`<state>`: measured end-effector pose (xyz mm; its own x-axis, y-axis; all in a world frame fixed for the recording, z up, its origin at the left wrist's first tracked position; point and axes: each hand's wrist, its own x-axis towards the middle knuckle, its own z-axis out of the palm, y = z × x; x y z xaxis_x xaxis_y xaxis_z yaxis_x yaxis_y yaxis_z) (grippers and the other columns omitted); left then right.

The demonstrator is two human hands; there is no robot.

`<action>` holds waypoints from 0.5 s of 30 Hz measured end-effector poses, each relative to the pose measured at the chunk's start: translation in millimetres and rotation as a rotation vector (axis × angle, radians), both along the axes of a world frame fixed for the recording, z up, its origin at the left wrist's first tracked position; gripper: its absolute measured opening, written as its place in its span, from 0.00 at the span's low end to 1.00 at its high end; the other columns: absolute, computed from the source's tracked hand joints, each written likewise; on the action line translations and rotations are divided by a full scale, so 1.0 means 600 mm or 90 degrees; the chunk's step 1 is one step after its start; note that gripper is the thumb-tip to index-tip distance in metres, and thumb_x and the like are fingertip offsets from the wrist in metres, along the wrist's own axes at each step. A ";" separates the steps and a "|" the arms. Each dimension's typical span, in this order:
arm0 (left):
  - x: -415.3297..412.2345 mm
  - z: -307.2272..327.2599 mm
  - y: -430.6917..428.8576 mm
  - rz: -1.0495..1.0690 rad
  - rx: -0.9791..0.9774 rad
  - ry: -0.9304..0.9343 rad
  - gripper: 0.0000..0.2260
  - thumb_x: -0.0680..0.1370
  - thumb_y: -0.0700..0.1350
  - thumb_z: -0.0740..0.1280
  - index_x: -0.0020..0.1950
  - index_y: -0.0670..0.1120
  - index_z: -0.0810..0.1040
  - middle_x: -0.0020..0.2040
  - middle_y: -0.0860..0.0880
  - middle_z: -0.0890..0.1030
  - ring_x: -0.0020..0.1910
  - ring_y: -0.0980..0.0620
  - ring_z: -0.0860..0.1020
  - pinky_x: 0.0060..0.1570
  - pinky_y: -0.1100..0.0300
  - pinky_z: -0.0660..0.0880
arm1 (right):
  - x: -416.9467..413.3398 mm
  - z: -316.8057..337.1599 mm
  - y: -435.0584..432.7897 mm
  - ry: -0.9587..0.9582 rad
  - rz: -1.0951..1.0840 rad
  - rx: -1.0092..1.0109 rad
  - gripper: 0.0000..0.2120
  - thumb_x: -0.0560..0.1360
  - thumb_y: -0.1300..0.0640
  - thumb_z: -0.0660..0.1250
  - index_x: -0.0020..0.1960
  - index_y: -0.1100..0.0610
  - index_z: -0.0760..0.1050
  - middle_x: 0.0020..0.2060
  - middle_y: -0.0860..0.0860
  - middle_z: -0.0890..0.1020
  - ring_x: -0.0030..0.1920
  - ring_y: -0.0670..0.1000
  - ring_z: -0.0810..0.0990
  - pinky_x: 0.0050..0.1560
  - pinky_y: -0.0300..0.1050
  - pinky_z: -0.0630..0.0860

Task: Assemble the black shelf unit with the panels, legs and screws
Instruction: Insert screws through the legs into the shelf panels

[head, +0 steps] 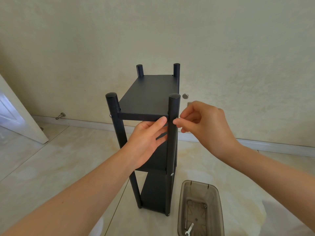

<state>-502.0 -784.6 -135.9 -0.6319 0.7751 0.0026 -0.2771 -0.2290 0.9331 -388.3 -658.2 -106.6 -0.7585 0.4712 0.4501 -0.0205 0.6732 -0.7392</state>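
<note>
Pinching tiny pale part, likely screw [179, 118], right hand [202, 121] offers it to front-right leg [172, 142] at top panel [150, 94] level. Left hand [146, 140], fingers straight, props panel from beneath. Shelf unit [153, 193] upright on floor [68, 159]. Risk: hole misaligned, screw cross-threads or drops; unit tips.

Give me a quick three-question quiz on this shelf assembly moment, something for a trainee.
1. True or false: the shelf unit lies on its side.
2. Which hand pinches what looks like a screw at the near right leg: A, left hand, or B, right hand?
3. Fill in: the wrench lies in the brown ____.
Key: 1 false, it stands upright; 2 B; 3 bin.
</note>
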 end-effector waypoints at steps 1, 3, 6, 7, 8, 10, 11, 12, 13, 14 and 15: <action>0.000 0.000 0.001 0.002 -0.001 0.000 0.06 0.79 0.44 0.65 0.50 0.47 0.81 0.51 0.49 0.86 0.54 0.52 0.84 0.45 0.61 0.80 | 0.000 0.001 0.001 -0.001 -0.005 -0.006 0.08 0.72 0.52 0.75 0.41 0.52 0.76 0.32 0.46 0.83 0.34 0.42 0.82 0.39 0.32 0.78; 0.000 -0.001 0.001 0.004 -0.005 0.002 0.06 0.80 0.44 0.64 0.50 0.47 0.81 0.50 0.50 0.87 0.53 0.53 0.84 0.42 0.63 0.80 | 0.000 0.001 0.001 -0.003 -0.003 -0.012 0.09 0.72 0.52 0.75 0.40 0.53 0.76 0.31 0.45 0.83 0.32 0.42 0.82 0.38 0.31 0.77; -0.001 -0.002 0.001 0.002 -0.009 0.013 0.06 0.81 0.44 0.63 0.51 0.47 0.81 0.51 0.49 0.86 0.55 0.52 0.84 0.45 0.62 0.80 | 0.000 -0.002 -0.002 -0.009 -0.003 0.037 0.08 0.74 0.55 0.73 0.41 0.50 0.75 0.33 0.44 0.82 0.36 0.41 0.82 0.42 0.31 0.78; -0.001 -0.003 0.001 0.003 -0.008 0.014 0.07 0.81 0.44 0.63 0.52 0.47 0.81 0.52 0.49 0.86 0.55 0.52 0.84 0.46 0.61 0.79 | 0.000 -0.003 -0.003 -0.012 -0.005 0.054 0.08 0.75 0.55 0.73 0.42 0.50 0.74 0.34 0.43 0.81 0.37 0.41 0.82 0.43 0.30 0.78; -0.001 -0.003 0.001 0.004 -0.007 0.014 0.07 0.81 0.44 0.63 0.52 0.47 0.81 0.52 0.49 0.86 0.55 0.52 0.84 0.48 0.60 0.79 | 0.000 -0.003 -0.004 -0.016 -0.006 0.066 0.07 0.75 0.55 0.73 0.44 0.49 0.74 0.35 0.42 0.81 0.37 0.40 0.82 0.43 0.30 0.77; 0.000 -0.003 0.001 0.007 -0.009 0.017 0.07 0.82 0.44 0.62 0.51 0.47 0.81 0.51 0.49 0.86 0.55 0.52 0.84 0.50 0.58 0.78 | -0.001 -0.001 -0.005 -0.027 -0.010 0.088 0.07 0.75 0.55 0.72 0.45 0.49 0.74 0.35 0.40 0.79 0.37 0.40 0.81 0.43 0.28 0.77; 0.001 -0.003 0.001 0.009 -0.011 0.019 0.07 0.82 0.44 0.62 0.51 0.48 0.80 0.51 0.50 0.86 0.55 0.52 0.84 0.50 0.58 0.77 | 0.000 0.000 -0.005 -0.031 -0.012 0.094 0.06 0.75 0.54 0.72 0.45 0.49 0.74 0.35 0.41 0.79 0.37 0.39 0.81 0.42 0.27 0.76; 0.001 -0.003 0.002 0.010 -0.012 0.021 0.07 0.82 0.44 0.62 0.51 0.48 0.80 0.51 0.50 0.86 0.55 0.52 0.84 0.50 0.58 0.77 | 0.000 0.001 -0.005 -0.031 -0.013 0.094 0.06 0.75 0.54 0.72 0.45 0.49 0.75 0.35 0.41 0.79 0.37 0.40 0.81 0.42 0.27 0.76; 0.002 -0.003 0.003 0.010 -0.011 0.021 0.07 0.82 0.44 0.62 0.51 0.48 0.80 0.51 0.50 0.86 0.54 0.52 0.84 0.50 0.57 0.77 | 0.000 0.001 -0.005 -0.029 -0.014 0.088 0.06 0.75 0.54 0.72 0.45 0.50 0.75 0.35 0.42 0.80 0.36 0.40 0.81 0.42 0.27 0.76; 0.002 -0.003 0.003 0.009 -0.010 0.020 0.07 0.82 0.44 0.62 0.50 0.48 0.80 0.50 0.50 0.86 0.54 0.52 0.84 0.50 0.57 0.77 | -0.001 0.002 -0.005 -0.027 -0.013 0.080 0.06 0.75 0.54 0.72 0.44 0.50 0.75 0.35 0.43 0.81 0.35 0.40 0.81 0.42 0.28 0.76; 0.002 -0.003 0.003 0.008 -0.009 0.021 0.07 0.82 0.45 0.62 0.50 0.48 0.80 0.50 0.50 0.86 0.54 0.52 0.84 0.49 0.58 0.77 | -0.001 0.002 -0.005 -0.027 -0.012 0.070 0.06 0.75 0.54 0.72 0.43 0.51 0.76 0.34 0.43 0.81 0.35 0.41 0.81 0.41 0.28 0.76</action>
